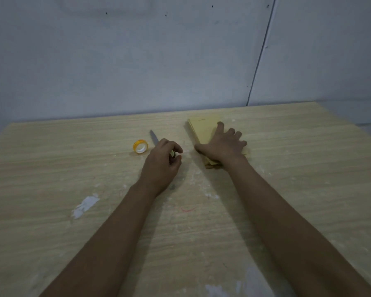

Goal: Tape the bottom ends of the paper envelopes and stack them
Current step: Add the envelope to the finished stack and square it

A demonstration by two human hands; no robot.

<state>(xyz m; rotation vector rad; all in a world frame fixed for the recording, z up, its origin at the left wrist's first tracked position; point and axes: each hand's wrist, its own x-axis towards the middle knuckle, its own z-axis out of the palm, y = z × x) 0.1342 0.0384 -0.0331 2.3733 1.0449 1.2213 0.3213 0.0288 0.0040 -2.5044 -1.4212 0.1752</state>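
Observation:
A stack of yellow paper envelopes point(200, 129) lies on the wooden table point(298, 168), right of centre near the far edge. My right hand point(223, 146) rests flat on the stack with its fingers spread. A yellow roll of clear tape point(140, 146) lies flat to the left. Beside it lies a knife whose serrated grey blade point(154, 138) points away from me. My left hand point(163, 163) curls its fingers round the knife's handle, which is mostly hidden under the hand.
White paint smears point(85, 206) mark the tabletop at the left and near the front edge. A grey wall point(159, 61) rises right behind the table's far edge. Bare wood stretches wide on both sides of my arms.

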